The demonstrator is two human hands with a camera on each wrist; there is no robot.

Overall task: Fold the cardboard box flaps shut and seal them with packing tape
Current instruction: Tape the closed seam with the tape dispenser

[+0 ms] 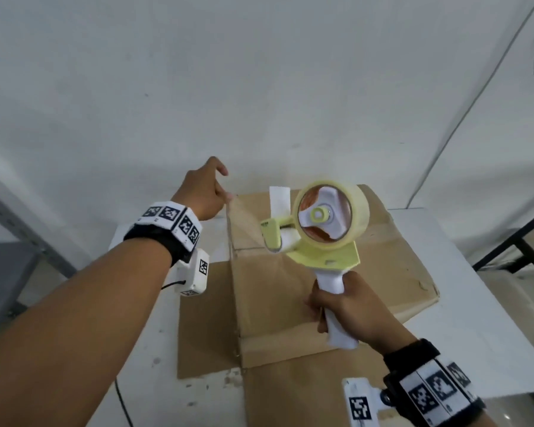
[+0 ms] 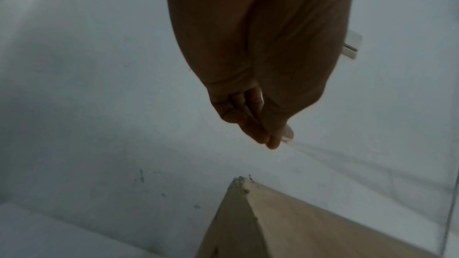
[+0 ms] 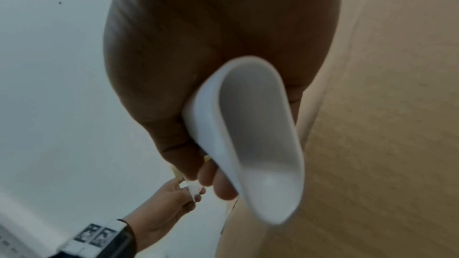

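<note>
A brown cardboard box [image 1: 383, 266] lies on the white table [image 1: 463, 328], one flap [image 1: 207, 318] spread flat to the left. My right hand [image 1: 349, 306] grips the white handle [image 3: 250, 140] of a yellow tape dispenser [image 1: 324, 232] with a clear tape roll, held above the box. My left hand [image 1: 210, 192] pinches the free end of the clear tape [image 1: 244, 217] above the box's far left corner [image 2: 242, 181]. The tape strip stretches taut from the dispenser to the left fingers [image 2: 270, 140]. The left hand [image 3: 174, 199] is also seen in the right wrist view.
A white wall rises right behind the table. A grey metal shelf frame [image 1: 16, 223] stands at the left. A black frame [image 1: 518, 238] and another cardboard surface sit at the right. A thin cable [image 1: 121, 396] hangs off the table's front.
</note>
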